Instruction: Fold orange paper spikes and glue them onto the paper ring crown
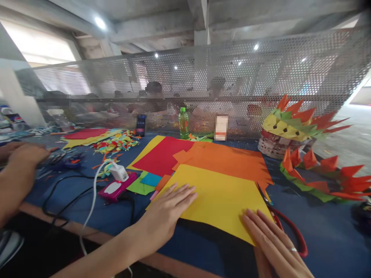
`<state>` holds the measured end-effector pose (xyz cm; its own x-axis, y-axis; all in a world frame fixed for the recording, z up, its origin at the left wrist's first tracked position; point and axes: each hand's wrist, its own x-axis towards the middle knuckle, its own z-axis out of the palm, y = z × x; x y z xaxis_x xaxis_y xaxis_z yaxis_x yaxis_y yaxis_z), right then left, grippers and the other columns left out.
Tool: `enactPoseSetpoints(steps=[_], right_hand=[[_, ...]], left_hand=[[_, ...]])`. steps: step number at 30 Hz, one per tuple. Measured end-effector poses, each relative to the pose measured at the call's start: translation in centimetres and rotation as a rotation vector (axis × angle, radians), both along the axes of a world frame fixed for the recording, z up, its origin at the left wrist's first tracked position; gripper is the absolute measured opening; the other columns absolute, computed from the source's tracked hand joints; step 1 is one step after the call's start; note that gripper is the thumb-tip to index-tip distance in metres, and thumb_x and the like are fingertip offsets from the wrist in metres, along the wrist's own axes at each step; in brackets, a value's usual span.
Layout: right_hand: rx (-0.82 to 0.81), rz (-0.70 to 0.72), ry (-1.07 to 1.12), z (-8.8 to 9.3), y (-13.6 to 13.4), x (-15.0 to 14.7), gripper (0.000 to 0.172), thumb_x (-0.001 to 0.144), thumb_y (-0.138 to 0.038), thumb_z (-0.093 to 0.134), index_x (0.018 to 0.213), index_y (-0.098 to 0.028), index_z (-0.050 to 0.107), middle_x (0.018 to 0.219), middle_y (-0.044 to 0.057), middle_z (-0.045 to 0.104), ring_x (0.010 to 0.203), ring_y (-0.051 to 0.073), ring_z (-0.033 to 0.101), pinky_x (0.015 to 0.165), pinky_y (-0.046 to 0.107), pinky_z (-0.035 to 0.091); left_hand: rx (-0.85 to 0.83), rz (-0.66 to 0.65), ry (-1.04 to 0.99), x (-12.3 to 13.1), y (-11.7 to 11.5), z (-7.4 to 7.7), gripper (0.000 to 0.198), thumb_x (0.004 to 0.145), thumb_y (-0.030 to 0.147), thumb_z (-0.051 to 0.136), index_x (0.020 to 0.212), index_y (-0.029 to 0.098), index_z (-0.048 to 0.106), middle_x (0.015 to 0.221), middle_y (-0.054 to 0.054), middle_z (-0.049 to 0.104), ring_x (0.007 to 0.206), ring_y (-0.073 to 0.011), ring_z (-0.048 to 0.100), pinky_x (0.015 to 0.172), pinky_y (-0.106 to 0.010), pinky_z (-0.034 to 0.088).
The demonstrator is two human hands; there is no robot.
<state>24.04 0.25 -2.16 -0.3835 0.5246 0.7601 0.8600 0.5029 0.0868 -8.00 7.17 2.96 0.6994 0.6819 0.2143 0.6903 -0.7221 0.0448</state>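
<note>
A yellow paper sheet [217, 197] lies in front of me, partly over an orange sheet [232, 160]. My left hand [171, 206] rests flat on its left side, fingers stretched out. At the lower right corner, my right hand [271, 239] touches the sheet with straight fingers and a ring on one of them. Scissors [298, 231] with red handles lie beside that corner, partly hidden by the right hand. Red paper [162, 154] is behind, to the left of the orange. Small green paper pieces [142, 184] lie left of my left hand.
A pink power adapter [114, 191] with a white plug and cables sits left. Paper scraps [116, 142], a green bottle [183, 123] and two phones, one dark [140, 125], stand along the back. Spiky paper crowns [324, 189] lie right. Another person's hand [24, 156] is at far left.
</note>
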Motion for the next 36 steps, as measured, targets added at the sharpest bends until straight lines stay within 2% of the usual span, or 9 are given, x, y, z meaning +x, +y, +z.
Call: enactPoseSetpoints(steps=[4, 7, 11, 16, 19, 21, 25, 30, 36], right_hand=[[-0.028, -0.014, -0.092, -1.5, 1.1, 0.3, 0.041, 0.095, -0.016, 0.053, 0.134, -0.014, 0.064, 0.140, 0.004, 0.065, 0.128, 0.020, 0.065, 0.113, 0.029, 0.048], [-0.030, -0.026, -0.093, -1.9, 1.2, 0.1, 0.040, 0.094, -0.015, 0.054, 0.133, -0.013, 0.065, 0.139, 0.005, 0.066, 0.127, 0.021, 0.065, 0.109, 0.030, 0.052], [-0.043, -0.023, -0.009, -1.0, 0.5, -0.3, 0.040, 0.095, -0.011, 0.053, 0.134, -0.015, 0.064, 0.136, 0.003, 0.069, 0.127, 0.019, 0.065, 0.106, 0.028, 0.054], [0.017, -0.023, 0.188, 1.6, -0.8, -1.3, 0.042, 0.093, -0.006, 0.056, 0.134, -0.015, 0.064, 0.129, 0.005, 0.072, 0.132, 0.020, 0.061, 0.105, 0.030, 0.055], [0.064, -0.003, 0.282, 2.6, -1.2, -1.9, 0.049, 0.090, 0.000, 0.057, 0.136, -0.017, 0.062, 0.125, 0.005, 0.074, 0.134, 0.022, 0.059, 0.108, 0.036, 0.054], [0.070, -0.032, 0.320, 2.6, -1.1, -2.0, 0.051, 0.091, 0.001, 0.056, 0.138, -0.019, 0.061, 0.127, 0.004, 0.073, 0.135, 0.022, 0.058, 0.110, 0.039, 0.052], [-0.001, -0.138, 0.205, 1.4, -0.1, -1.7, 0.042, 0.096, -0.009, 0.052, 0.136, -0.018, 0.062, 0.136, 0.004, 0.068, 0.133, 0.022, 0.060, 0.105, 0.034, 0.055], [-0.050, -0.204, 0.097, -0.1, 0.8, -1.6, 0.035, 0.099, -0.015, 0.046, 0.125, -0.017, 0.068, 0.126, 0.002, 0.074, 0.116, 0.020, 0.071, 0.090, 0.030, 0.062], [-0.081, -0.199, 0.096, 0.1, 0.7, -1.8, 0.035, 0.100, -0.016, 0.047, 0.130, -0.017, 0.064, 0.131, 0.003, 0.071, 0.123, 0.018, 0.067, 0.098, 0.029, 0.057]], left_hand=[[-0.033, -0.010, 0.015, -0.3, 0.3, 0.1, 0.066, 0.092, 0.000, 0.036, 0.152, 0.025, 0.047, 0.155, -0.002, 0.052, 0.145, -0.0182, 0.048, 0.122, -0.042, 0.042], [-0.031, -0.025, 0.002, -0.6, 0.2, -0.2, 0.059, 0.097, 0.004, 0.036, 0.150, 0.025, 0.050, 0.153, -0.002, 0.055, 0.143, -0.0186, 0.051, 0.119, -0.041, 0.044], [0.073, -0.048, -0.111, -0.9, 0.2, -0.9, 0.061, 0.097, 0.004, 0.032, 0.149, 0.029, 0.052, 0.147, 0.002, 0.060, 0.136, -0.0144, 0.057, 0.119, -0.034, 0.044], [0.174, -0.092, -0.172, -0.7, 0.3, -0.8, 0.060, 0.094, 0.011, 0.045, 0.150, 0.033, 0.050, 0.144, 0.006, 0.063, 0.128, -0.0136, 0.065, 0.111, -0.023, 0.049], [0.218, -0.024, -0.167, -0.8, 0.7, -1.2, 0.074, 0.086, 0.006, 0.043, 0.155, 0.034, 0.043, 0.152, 0.006, 0.056, 0.134, -0.0148, 0.060, 0.115, -0.028, 0.045], [0.231, 0.020, -0.151, -1.0, 1.3, -1.7, 0.079, 0.083, 0.004, 0.040, 0.156, 0.034, 0.040, 0.155, 0.006, 0.052, 0.138, -0.0156, 0.057, 0.118, -0.029, 0.043], [0.304, 0.022, -0.117, -1.7, 2.8, -2.0, 0.061, 0.093, 0.009, 0.041, 0.151, 0.026, 0.050, 0.152, 0.000, 0.056, 0.138, -0.0188, 0.056, 0.120, -0.031, 0.041], [0.342, 0.029, -0.077, -2.0, 4.3, -1.8, 0.048, 0.095, 0.010, 0.040, 0.134, 0.019, 0.068, 0.136, -0.007, 0.069, 0.127, -0.0248, 0.066, 0.117, -0.042, 0.046], [0.327, 0.050, -0.061, -2.0, 4.0, -1.6, 0.046, 0.100, 0.014, 0.037, 0.132, 0.021, 0.069, 0.137, -0.006, 0.069, 0.126, -0.0253, 0.066, 0.115, -0.045, 0.048]])
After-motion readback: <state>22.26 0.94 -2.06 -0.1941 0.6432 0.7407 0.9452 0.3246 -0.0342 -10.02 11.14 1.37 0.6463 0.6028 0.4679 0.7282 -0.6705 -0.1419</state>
